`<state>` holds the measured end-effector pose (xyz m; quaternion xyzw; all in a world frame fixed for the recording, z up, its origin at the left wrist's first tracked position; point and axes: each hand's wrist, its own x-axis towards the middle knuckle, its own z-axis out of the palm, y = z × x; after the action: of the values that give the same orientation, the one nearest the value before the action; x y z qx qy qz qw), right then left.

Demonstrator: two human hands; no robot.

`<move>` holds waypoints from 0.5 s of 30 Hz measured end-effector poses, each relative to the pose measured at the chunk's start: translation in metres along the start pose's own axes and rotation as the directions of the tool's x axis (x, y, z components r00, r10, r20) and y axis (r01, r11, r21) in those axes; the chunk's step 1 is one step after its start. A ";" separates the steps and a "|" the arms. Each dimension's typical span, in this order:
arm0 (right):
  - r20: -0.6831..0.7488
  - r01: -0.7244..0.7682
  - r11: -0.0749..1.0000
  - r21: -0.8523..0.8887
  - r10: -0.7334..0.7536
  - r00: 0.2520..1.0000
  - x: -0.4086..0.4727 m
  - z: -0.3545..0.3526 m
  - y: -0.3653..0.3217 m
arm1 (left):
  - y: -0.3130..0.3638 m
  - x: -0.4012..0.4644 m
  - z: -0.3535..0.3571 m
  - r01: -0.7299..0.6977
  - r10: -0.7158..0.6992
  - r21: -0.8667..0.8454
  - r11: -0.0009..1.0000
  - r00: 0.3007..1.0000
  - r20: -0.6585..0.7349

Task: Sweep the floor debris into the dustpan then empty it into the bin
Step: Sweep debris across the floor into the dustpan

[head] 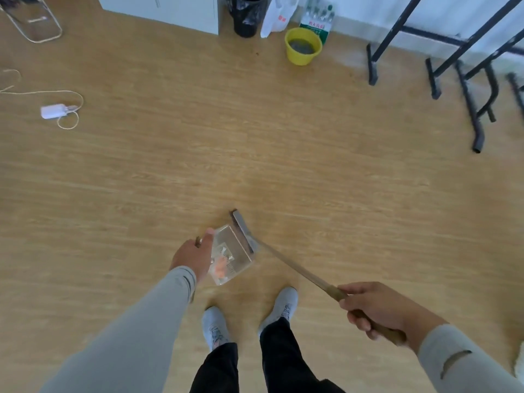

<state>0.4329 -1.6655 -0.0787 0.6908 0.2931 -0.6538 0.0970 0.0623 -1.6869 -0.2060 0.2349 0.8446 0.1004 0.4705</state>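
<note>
left hand [192, 258] grips the clear dustpan [234, 255] holding debris [222, 265]; right hand [374, 309], fingers closed around the broom handle [297, 272], should keep the pan level toward the black bin [246, 15].

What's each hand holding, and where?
Right hand grips the broom by its handle's upper end; left hand holds the dustpan by its handle.

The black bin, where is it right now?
In the head view the black bin stands at the far top edge, against the white cabinet, with a white bag and a yellow bucket to its right.
</note>
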 end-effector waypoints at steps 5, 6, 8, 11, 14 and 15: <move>-0.090 0.096 0.995 0.008 -0.095 0.991 -0.011 -0.007 -0.005 | 0.023 -0.016 -0.006 0.147 -0.093 -0.246 0.958 0.971 0.218; -0.100 0.105 0.994 0.034 -0.101 0.990 -0.012 -0.011 -0.005 | 0.028 -0.023 -0.007 0.147 -0.098 -0.253 0.956 0.976 0.196; -0.126 0.126 0.989 0.081 -0.115 0.985 -0.014 -0.021 -0.005 | 0.038 -0.038 -0.011 0.101 -0.078 -0.207 0.973 0.990 0.116; -0.167 0.173 0.975 0.139 -0.149 0.975 -0.019 -0.045 -0.002 | 0.063 -0.058 -0.027 0.040 -0.040 -0.154 0.987 0.999 0.005; -0.183 0.206 0.963 0.171 -0.175 0.967 -0.022 -0.081 -0.006 | 0.094 -0.077 -0.045 0.056 -0.066 -0.141 0.988 0.996 -0.066; -0.187 0.218 0.960 0.178 -0.184 0.965 -0.021 -0.093 -0.009 | 0.104 -0.083 -0.049 0.061 -0.076 -0.168 0.984 0.994 -0.081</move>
<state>0.5073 -1.6156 -0.0441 0.7162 0.3028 -0.6255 -0.0642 0.0897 -1.6345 -0.0766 0.1611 0.8607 0.1642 0.4542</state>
